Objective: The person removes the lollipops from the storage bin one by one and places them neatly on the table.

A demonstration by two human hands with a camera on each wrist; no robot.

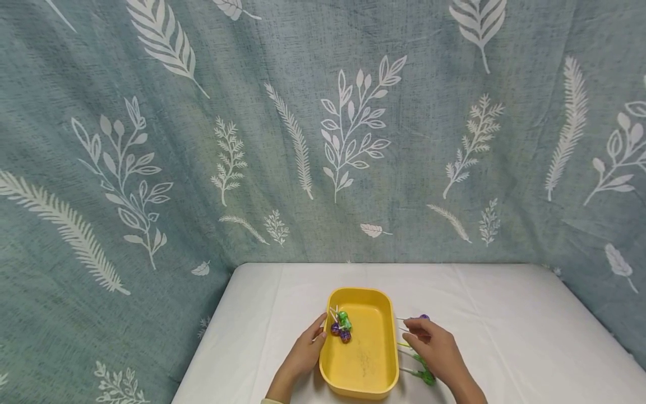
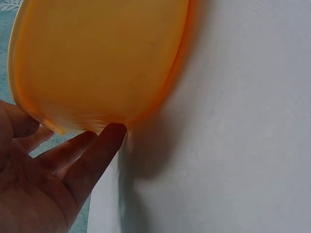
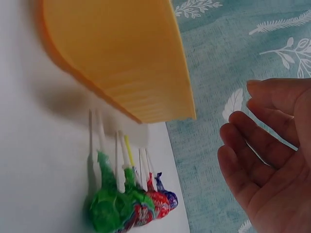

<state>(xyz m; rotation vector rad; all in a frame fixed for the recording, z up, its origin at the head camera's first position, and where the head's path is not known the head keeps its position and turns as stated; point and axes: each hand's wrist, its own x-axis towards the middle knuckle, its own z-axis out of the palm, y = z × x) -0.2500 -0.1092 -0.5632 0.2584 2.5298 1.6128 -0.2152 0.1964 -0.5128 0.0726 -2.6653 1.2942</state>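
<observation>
A yellow rectangular container [image 1: 359, 367] sits upright on the table, with several green- and purple-wrapped lollipops [image 1: 345, 324] at its left side. My left hand [image 1: 304, 352] is against the container's left wall. In the left wrist view, the extended fingers [image 2: 99, 155] touch the outside of the container [image 2: 102, 63]. Right of the container, my right hand [image 1: 435, 347] hovers, loosely bent and holding nothing. Below it lies a row of lollipops [image 1: 428, 377], sticks toward the container. The right wrist view shows green, red and purple wrappers on these lollipops [image 3: 108, 208]; the right hand [image 3: 277, 155] is apart from them.
A white cloth [image 1: 504, 336] covers the table. Behind and at the sides hangs a blue-green curtain [image 1: 282, 50] with white leaf prints. The table's left edge runs near my left forearm.
</observation>
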